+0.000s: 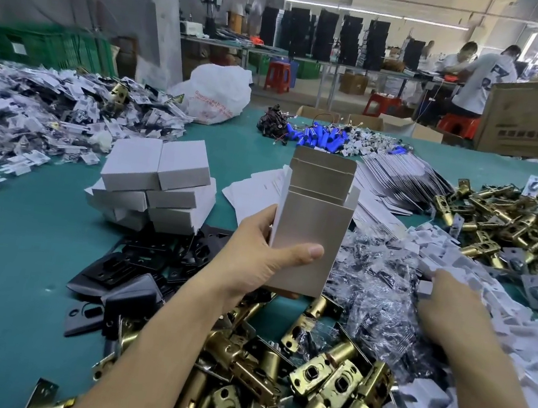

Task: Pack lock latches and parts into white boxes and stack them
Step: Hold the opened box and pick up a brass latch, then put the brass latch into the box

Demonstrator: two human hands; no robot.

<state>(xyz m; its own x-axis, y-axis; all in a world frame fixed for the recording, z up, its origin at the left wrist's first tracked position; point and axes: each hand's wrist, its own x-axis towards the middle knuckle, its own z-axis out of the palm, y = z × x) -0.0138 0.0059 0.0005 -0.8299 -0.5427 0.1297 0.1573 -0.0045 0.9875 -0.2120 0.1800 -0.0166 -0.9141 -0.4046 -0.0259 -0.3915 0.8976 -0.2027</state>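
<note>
Filling step, my read; nothing seen going into the box yet. Brass latches [305, 381] are heaped at the near edge of the green bench [11, 254], black plates [149, 256] just left of them; left hand [253, 257] grips an upright white box [308, 237] above the heap, thumb across the front, top flap open and standing up, inside not visible; right hand [450, 305] is down in the white plastic pieces [444, 249] beside the clear bagged parts [374, 281], fingertips at one small piece, can't tell whether it's pinched or only touched. Next move likely needs a firm pinch on a single piece, a lift clear of the tangle, a drop through the open top, then the flap tucked; stacked boxes [156, 184] sit behind on the left, so the closed one probably goes there; flat box blanks [398, 184] lie farther back.
</note>
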